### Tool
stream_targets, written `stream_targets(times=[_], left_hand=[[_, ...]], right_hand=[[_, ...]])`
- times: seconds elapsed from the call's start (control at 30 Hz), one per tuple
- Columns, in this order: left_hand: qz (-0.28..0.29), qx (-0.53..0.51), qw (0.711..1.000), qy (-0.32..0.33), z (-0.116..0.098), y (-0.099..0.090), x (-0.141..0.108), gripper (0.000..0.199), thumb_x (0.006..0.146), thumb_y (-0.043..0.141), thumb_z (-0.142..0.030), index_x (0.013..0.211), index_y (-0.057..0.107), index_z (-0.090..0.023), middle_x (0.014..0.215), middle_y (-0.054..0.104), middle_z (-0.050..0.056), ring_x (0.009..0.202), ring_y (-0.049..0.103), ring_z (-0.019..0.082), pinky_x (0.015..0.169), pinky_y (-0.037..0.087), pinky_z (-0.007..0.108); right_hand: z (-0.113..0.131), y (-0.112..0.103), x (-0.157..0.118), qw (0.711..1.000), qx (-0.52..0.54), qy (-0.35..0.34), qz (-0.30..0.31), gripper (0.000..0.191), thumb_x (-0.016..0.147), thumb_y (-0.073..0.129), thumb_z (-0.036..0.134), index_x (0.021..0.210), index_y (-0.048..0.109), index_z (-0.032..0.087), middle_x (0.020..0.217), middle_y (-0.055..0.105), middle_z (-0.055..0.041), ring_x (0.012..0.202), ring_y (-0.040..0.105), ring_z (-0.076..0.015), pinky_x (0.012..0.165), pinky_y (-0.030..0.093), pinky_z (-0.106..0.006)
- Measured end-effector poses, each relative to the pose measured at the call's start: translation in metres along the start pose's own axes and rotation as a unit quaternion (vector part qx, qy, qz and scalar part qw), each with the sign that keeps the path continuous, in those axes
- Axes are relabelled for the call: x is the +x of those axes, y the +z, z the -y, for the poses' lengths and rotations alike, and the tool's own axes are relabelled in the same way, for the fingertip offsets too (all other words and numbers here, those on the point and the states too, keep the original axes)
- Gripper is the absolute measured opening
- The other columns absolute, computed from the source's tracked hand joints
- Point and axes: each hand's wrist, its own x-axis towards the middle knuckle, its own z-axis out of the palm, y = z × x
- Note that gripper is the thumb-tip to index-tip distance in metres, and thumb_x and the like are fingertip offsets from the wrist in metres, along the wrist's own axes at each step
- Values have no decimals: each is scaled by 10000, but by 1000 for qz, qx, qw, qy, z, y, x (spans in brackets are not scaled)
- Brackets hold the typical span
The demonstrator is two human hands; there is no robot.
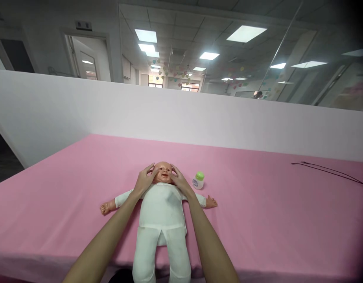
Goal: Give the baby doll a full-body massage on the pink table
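A baby doll (162,208) with a white cloth body lies on its back, its arms spread to both sides. My left hand (144,179) rests against one side of the doll's head (163,166), with the thumb by the cheek and the fingers stretched up along the temple. On the opposite side, my right hand (180,179) lies in the same way, thumb at the cheek near the mouth. Both hands have thumb and fingers apart. Close to my right hand stands a small clear jar (198,181) with a green lid.
The doll lies on a pink-covered table (258,212). A thin black cable (328,170) lies at the far right. Behind the table runs a low white wall (181,116) with glass above it, and a doorway (89,59) shows at the back left.
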Motion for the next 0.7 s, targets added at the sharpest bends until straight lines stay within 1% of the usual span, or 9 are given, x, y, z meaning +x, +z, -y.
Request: stream_targets(times=[0.07,0.13,0.2,0.3,0.37,0.43,0.53,0.63,0.7], left_hand=[[41,6,999,10,1,-5,-8,782,856,762,-583,1504,588,-182,1586,513,131,1460,495,314,1184,432,397],[61,14,998,10,3,-7,-12,916,762,863,-548,1540,549,-179,1633,447,128,1521,406,336,1214,404,407],[67,3,998,7,4,-8,-12,939,752,877,-503,1558,525,-172,1645,425,127,1533,387,333,1236,375,411],[85,-18,996,7,4,-9,-7,782,859,769,-450,1549,534,-164,1635,440,118,1544,372,304,1275,301,412],[107,-28,994,8,3,-9,-3,720,915,693,-444,1555,525,-160,1641,427,115,1548,367,296,1281,279,414],[124,-38,991,12,2,-9,-2,659,980,597,-490,1543,539,-152,1639,426,117,1540,382,294,1281,276,421],[121,-43,992,10,2,-7,-4,643,1030,492,-571,1494,593,-138,1633,433,128,1539,384,297,1274,288,428],[94,-25,995,-4,3,-3,-7,759,902,725,-541,1527,556,-147,1641,420,138,1538,384,312,1252,336,407],[82,-15,997,-6,4,-1,-8,847,821,821,-484,1544,536,-147,1637,423,143,1531,394,320,1245,349,403]], right_hand=[[1,-3,-5,999,-19,-9,41,1047,689,941,479,1597,440,338,1666,396,-56,1520,415,-326,1212,435,-488],[0,-5,-8,997,-35,-28,56,1158,637,978,395,1627,379,341,1659,408,-59,1511,430,-324,1212,432,-499],[-1,-7,-9,997,-39,-50,47,1078,661,963,380,1600,436,326,1618,472,-56,1491,461,-315,1232,405,-503],[0,-12,-9,997,-26,-66,37,811,744,900,422,1485,600,285,1553,553,-58,1451,512,-319,1246,375,-519],[2,-16,-10,997,-22,-62,30,718,794,855,466,1448,637,264,1532,573,-70,1435,528,-325,1241,376,-535],[3,-16,-12,998,-23,-56,21,748,797,852,480,1472,615,261,1550,555,-76,1454,507,-326,1240,380,-534],[1,-12,-15,997,-43,-63,-1,912,687,936,430,1510,575,276,1572,529,-80,1483,468,-341,1246,381,-525],[-1,-6,-14,993,-85,-76,-20,978,633,961,411,1517,564,278,1553,550,-91,1456,500,-350,1229,408,-526],[-1,-6,-12,991,-107,-76,-24,931,682,929,428,1519,559,258,1548,555,-98,1442,520,-334,1225,414,-512]])
